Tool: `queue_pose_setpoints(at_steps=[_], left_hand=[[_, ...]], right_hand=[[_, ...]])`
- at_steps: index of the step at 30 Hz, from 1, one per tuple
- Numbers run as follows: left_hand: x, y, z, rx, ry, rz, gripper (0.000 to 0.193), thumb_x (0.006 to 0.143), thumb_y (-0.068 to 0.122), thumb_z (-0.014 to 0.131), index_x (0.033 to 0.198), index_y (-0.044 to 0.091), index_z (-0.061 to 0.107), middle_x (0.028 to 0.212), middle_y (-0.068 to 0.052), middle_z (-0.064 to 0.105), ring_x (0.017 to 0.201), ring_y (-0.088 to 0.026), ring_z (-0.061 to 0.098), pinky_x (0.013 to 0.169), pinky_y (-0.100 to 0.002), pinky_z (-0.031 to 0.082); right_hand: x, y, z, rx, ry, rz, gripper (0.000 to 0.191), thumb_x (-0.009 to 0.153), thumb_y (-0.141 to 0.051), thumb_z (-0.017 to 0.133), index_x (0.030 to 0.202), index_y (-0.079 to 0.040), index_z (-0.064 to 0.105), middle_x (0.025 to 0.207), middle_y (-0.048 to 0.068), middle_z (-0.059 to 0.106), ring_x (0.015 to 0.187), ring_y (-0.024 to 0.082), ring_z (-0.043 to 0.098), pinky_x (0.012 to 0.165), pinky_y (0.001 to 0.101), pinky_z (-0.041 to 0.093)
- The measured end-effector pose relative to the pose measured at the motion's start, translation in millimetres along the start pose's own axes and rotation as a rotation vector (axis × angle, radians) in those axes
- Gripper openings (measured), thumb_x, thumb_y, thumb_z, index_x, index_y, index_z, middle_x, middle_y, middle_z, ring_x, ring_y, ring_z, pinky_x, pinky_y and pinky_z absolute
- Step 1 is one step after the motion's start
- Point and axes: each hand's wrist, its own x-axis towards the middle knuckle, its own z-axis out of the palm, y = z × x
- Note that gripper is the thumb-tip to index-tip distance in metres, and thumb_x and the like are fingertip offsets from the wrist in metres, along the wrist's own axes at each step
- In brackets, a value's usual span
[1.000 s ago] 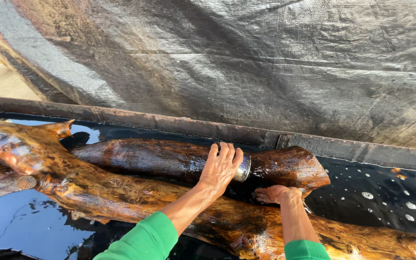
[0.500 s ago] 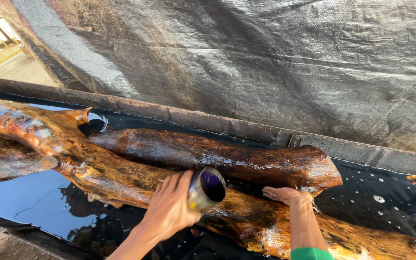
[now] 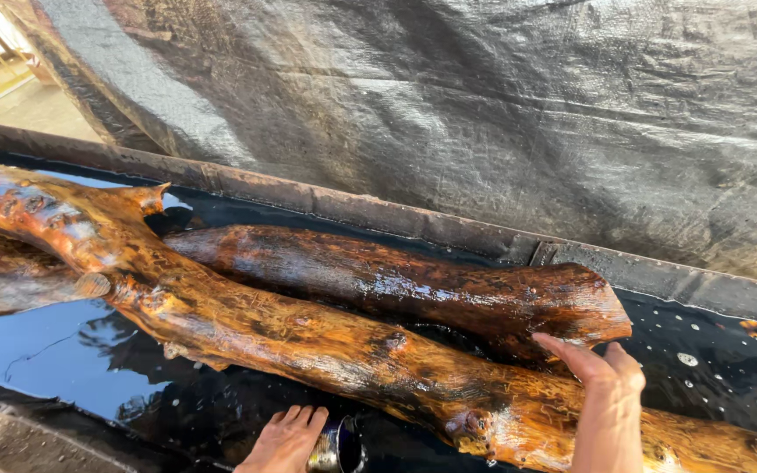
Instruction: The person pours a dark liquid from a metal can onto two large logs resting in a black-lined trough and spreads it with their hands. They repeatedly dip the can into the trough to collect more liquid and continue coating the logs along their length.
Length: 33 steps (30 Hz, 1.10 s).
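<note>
While the left hand point(image 3: 286, 438) sits at the bottom edge of the view, its fingers curl round a small metal can point(image 3: 336, 447), gripping it from the side with the can's dark mouth turned up and to the right; the can is low over the black liquid point(image 3: 37, 337), just in front of the near log point(image 3: 308, 337), though whether it touches the liquid cannot be told. Further right, the right hand point(image 3: 602, 368) is open, fingers straight and close together, palm down, resting on the spot where the far log point(image 3: 413, 280) ends and meets the near one; it holds nothing. Three logs show in all, wet and glossy, orange-brown with dark patches. Longest is the near log, running from upper left to lower right, with a short stub branching up near its left end. Behind it the far log lies alongside, touching it, its cut end pointing right. A third log point(image 3: 2, 280) shows only in part at the left edge, tucked under the near one. All three lie in a long dark trough point(image 3: 378, 210) filled with the liquid, pale flecks floating at its right end. Behind the trough's rim hangs one grey tarp point(image 3: 484, 96). There are two hands and one can.
</note>
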Motion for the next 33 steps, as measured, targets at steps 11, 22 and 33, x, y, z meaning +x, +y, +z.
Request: queue_pose_setpoints(at_steps=[11, 22, 33], left_hand=[[20, 21, 0, 0.164, 0.101, -0.074, 0.096, 0.076, 0.024, 0.086, 0.15, -0.001, 0.029, 0.151, -0.026, 0.041, 0.144, -0.044, 0.037, 0.116, -0.057, 0.034], [23, 39, 2, -0.069, -0.039, 0.05, 0.092, 0.094, 0.042, 0.074, 0.157, 0.004, 0.019, 0.161, -0.026, 0.028, 0.151, -0.045, 0.023, 0.125, -0.058, 0.021], [15, 26, 32, -0.567, 0.107, -0.107, 0.079, 0.088, 0.055, 0.061, 0.153, 0.019, 0.036, 0.15, -0.012, 0.053, 0.147, -0.03, 0.044, 0.125, -0.041, 0.032]], right_hand=[[-8, -11, -69, -0.788, -0.175, -0.671, 0.061, 0.106, -0.03, 0.053, 0.147, 0.013, 0.038, 0.146, 0.03, 0.049, 0.135, 0.042, 0.052, 0.117, 0.0498, 0.041], [-20, -7, -83, -0.754, -0.238, -0.695, 0.044, 0.104, -0.016, 0.06, 0.138, 0.011, 0.05, 0.139, 0.029, 0.057, 0.129, 0.038, 0.06, 0.114, 0.047, 0.048], [-9, -10, -93, -0.805, -0.318, -0.715, 0.041, 0.102, -0.015, 0.061, 0.136, 0.007, 0.052, 0.132, 0.023, 0.062, 0.126, 0.034, 0.062, 0.113, 0.0441, 0.048]])
